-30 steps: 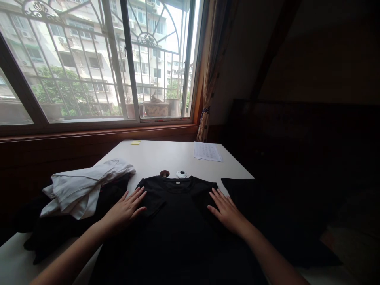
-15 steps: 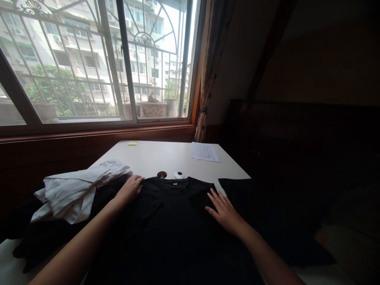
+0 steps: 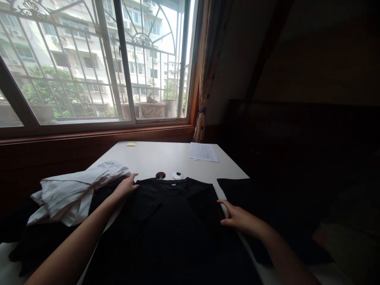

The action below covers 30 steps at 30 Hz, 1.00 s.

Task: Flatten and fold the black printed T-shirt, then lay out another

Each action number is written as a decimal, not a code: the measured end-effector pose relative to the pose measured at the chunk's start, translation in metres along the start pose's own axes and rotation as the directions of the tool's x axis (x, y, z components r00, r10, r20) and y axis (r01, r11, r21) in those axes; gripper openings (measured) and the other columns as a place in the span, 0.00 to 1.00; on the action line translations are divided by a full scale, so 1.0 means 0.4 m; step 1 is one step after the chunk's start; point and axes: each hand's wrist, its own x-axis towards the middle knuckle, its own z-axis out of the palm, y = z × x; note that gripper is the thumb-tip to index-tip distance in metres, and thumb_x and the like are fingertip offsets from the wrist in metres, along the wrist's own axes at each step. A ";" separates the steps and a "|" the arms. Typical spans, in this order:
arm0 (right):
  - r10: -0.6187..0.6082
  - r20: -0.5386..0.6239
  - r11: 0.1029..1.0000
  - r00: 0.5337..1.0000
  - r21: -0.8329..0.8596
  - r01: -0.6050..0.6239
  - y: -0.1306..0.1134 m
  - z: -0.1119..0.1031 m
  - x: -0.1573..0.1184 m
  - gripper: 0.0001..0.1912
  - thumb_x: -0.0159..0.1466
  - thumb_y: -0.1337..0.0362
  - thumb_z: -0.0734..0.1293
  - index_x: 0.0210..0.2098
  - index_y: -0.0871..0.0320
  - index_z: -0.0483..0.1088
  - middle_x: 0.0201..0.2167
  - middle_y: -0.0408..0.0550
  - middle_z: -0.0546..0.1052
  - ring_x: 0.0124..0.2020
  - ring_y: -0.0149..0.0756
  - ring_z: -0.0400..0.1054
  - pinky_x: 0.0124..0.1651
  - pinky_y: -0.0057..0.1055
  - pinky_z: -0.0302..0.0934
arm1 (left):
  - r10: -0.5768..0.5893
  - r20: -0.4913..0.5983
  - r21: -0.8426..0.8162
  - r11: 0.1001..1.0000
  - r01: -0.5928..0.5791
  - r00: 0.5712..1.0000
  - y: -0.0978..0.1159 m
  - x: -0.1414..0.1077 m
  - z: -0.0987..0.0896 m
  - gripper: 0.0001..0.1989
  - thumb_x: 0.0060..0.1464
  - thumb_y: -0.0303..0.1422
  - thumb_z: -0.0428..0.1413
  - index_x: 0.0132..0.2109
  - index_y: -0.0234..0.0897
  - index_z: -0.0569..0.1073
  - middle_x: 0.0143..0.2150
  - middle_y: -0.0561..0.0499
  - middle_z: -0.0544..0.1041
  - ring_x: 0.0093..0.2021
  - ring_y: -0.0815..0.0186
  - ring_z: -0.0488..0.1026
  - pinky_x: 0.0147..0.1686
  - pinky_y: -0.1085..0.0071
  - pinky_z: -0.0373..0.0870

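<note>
A black T-shirt (image 3: 175,225) lies spread on the white table (image 3: 154,156), its collar toward the window and its sleeves folded in over the front. At its far left shoulder is my left hand (image 3: 127,185), fingers apart, the thumb side by the shirt's edge. My right hand (image 3: 236,215) is beside the shirt's right edge, with index finger and thumb spread apart and nothing visible between them. The lower part of the shirt fades into shadow.
At the left lies a pile of dark clothes with a white garment (image 3: 74,190) on top. More dark cloth (image 3: 237,188) lies at the right. Beyond the collar are a cable hole (image 3: 160,175) and a white round cap (image 3: 177,175). Papers (image 3: 204,152) and a yellow note (image 3: 131,144) lie farther back.
My right hand has come off the shirt's right shoulder and moved right and nearer to me. My left hand has shifted slightly left, its fingers more apart.
</note>
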 end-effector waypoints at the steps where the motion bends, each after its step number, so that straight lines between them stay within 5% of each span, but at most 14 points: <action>1: -0.006 0.020 1.000 1.000 0.006 0.005 -0.003 0.004 -0.005 0.39 0.59 0.63 0.68 0.69 0.51 0.55 0.35 0.44 0.75 0.34 0.39 0.72 0.35 0.29 0.63 | -0.001 -0.002 -0.002 1.000 0.001 1.000 -0.002 -0.001 0.000 0.31 0.53 0.34 0.56 0.65 0.34 0.66 0.40 0.45 0.79 0.43 0.55 0.78 0.46 0.65 0.71; 13: 0.014 -0.152 1.000 0.988 0.011 -0.013 -0.005 -0.007 0.066 0.26 0.62 0.66 0.61 0.60 0.54 0.56 0.33 0.42 0.71 0.33 0.36 0.69 0.34 0.28 0.60 | -0.022 -0.097 -0.017 1.000 0.020 0.995 -0.060 0.001 0.011 0.31 0.58 0.36 0.53 0.67 0.31 0.62 0.42 0.43 0.77 0.44 0.54 0.77 0.46 0.63 0.70; 18: 0.081 -0.120 0.995 0.990 -0.054 -0.088 -0.032 -0.039 0.166 0.24 0.63 0.70 0.63 0.58 0.56 0.58 0.32 0.43 0.73 0.32 0.36 0.70 0.33 0.27 0.59 | -0.054 -0.148 -0.032 0.998 0.049 0.988 -0.091 0.000 0.007 0.28 0.58 0.35 0.54 0.63 0.33 0.64 0.41 0.45 0.77 0.44 0.55 0.77 0.47 0.64 0.70; 25: 0.041 -0.233 0.988 0.972 -0.136 -0.075 -0.056 -0.068 0.335 0.26 0.63 0.71 0.64 0.60 0.57 0.58 0.39 0.50 0.75 0.41 0.39 0.70 0.42 0.30 0.61 | -0.096 -0.218 -0.051 0.995 0.086 0.971 -0.112 0.000 0.013 0.23 0.57 0.34 0.54 0.59 0.36 0.68 0.39 0.48 0.78 0.42 0.58 0.78 0.44 0.68 0.71; 30: 0.017 -0.285 0.985 0.958 -0.159 -0.065 -0.072 -0.064 0.363 0.27 0.66 0.65 0.65 0.64 0.57 0.57 0.45 0.53 0.76 0.49 0.43 0.70 0.50 0.33 0.60 | -0.118 -0.265 -0.044 0.993 0.110 0.957 -0.115 -0.004 0.022 0.22 0.59 0.34 0.54 0.59 0.36 0.69 0.40 0.47 0.78 0.42 0.58 0.78 0.45 0.67 0.70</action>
